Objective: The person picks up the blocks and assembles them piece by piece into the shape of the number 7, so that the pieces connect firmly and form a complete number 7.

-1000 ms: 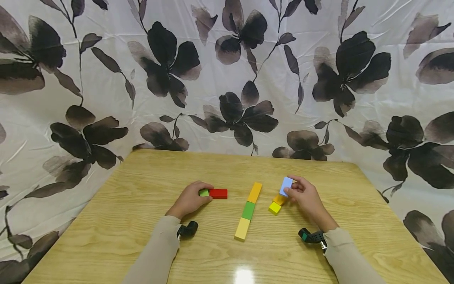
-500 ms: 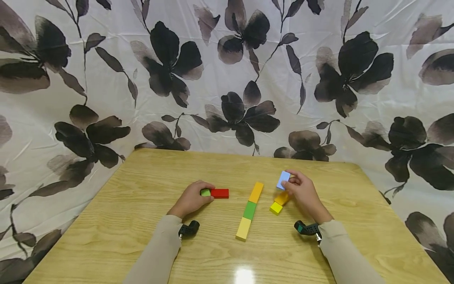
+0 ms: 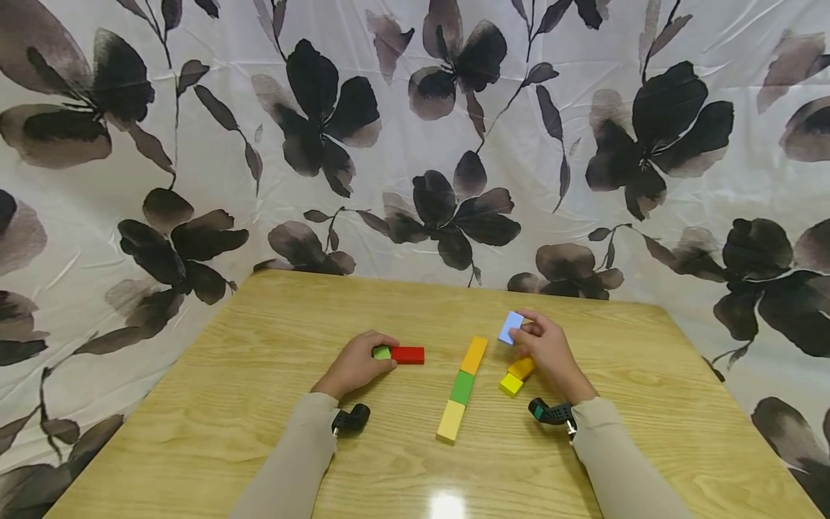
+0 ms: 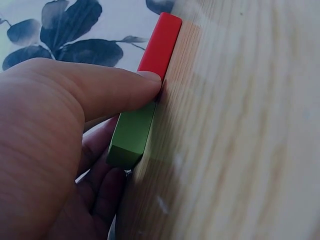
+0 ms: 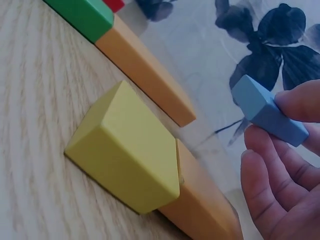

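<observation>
My left hand grips a light green block lying end to end with a red block on the table. In the left wrist view, the thumb lies across where the two blocks meet. My right hand pinches a light blue block between thumb and fingers, raised off the table. Below it, a yellow block touches an orange block, partly covered by the right hand in the head view.
Between the hands runs a slanted row: an orange-yellow block, a green block and a pale yellow block. The wooden table meets a floral cloth at its far edge.
My right hand has carried the blue block left and away from me, off the orange block beside the yellow one. The left hand keeps its place; the head view has shifted slightly.
</observation>
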Tool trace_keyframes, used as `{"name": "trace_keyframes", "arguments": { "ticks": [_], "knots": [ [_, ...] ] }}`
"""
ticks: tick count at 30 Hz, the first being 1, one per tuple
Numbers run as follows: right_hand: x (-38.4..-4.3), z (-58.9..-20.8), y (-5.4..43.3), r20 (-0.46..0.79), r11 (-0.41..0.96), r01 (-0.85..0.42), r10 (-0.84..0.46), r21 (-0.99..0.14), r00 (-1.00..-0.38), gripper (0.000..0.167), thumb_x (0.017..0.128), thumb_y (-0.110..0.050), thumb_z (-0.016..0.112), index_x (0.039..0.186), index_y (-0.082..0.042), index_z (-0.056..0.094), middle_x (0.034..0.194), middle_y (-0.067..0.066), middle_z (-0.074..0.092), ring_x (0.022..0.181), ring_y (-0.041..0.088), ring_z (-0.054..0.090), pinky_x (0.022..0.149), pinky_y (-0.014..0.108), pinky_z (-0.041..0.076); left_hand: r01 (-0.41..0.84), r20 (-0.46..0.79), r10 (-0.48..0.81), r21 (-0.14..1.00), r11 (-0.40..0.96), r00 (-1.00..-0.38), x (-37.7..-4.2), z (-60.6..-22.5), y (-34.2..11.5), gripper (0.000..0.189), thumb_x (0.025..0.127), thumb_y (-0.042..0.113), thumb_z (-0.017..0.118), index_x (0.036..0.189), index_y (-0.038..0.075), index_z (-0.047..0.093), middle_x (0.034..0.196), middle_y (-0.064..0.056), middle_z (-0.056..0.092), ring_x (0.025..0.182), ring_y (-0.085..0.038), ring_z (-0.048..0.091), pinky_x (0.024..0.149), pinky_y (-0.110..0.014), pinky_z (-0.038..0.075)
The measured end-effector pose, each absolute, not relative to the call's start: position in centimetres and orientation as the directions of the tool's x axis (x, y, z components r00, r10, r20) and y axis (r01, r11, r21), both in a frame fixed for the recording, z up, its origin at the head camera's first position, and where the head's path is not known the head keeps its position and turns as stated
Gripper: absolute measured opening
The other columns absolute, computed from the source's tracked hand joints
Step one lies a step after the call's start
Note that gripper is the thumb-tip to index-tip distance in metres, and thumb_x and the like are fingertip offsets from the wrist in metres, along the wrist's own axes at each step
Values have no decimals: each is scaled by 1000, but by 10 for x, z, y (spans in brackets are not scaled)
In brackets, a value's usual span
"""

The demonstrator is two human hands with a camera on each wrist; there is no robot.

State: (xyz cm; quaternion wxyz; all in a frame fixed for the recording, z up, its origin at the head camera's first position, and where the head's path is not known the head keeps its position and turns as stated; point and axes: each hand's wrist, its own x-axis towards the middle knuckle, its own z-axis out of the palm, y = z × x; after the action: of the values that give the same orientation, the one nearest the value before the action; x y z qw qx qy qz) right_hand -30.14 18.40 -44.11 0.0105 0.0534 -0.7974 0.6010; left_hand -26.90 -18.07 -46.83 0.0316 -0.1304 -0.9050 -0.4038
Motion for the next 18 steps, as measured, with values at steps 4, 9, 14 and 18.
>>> {"name": "trace_keyframes", "arguments": {
  "ticks": [4,9,14,18],
  "knots": [
    [-306,-442,181,77,293,-98,-81,-951,-994,53,99,-18,66,147,-4,49,106,17,62,81,30,62,72,32,56,262,163,210,722,641,-964,-269,-468,-181,33,88,16,78,121,16,72,118,1,64,115,-24,58,102,-46,44],
    [-311,-442,179,59,310,-88,-100,-947,-993,53,99,-17,65,147,-3,47,106,17,62,85,29,64,76,34,57,263,161,214,715,648,-964,-269,-467,-181,33,89,17,78,121,16,72,119,1,64,117,-25,57,104,-46,43],
    [-314,-441,177,41,330,-76,-112,-941,-993,52,100,-17,65,147,-3,47,107,16,63,92,25,65,81,35,56,253,153,208,715,652,-966,-270,-468,-180,33,88,18,79,121,16,72,120,1,64,118,-25,57,103,-46,43],
    [-318,-440,177,27,343,-62,-108,-937,-994,50,100,-15,64,146,-4,48,109,17,63,92,24,66,81,35,56,243,146,201,717,653,-969,-271,-468,-179,34,88,18,79,122,17,72,122,1,64,119,-24,57,104,-45,43]
  ]
}}
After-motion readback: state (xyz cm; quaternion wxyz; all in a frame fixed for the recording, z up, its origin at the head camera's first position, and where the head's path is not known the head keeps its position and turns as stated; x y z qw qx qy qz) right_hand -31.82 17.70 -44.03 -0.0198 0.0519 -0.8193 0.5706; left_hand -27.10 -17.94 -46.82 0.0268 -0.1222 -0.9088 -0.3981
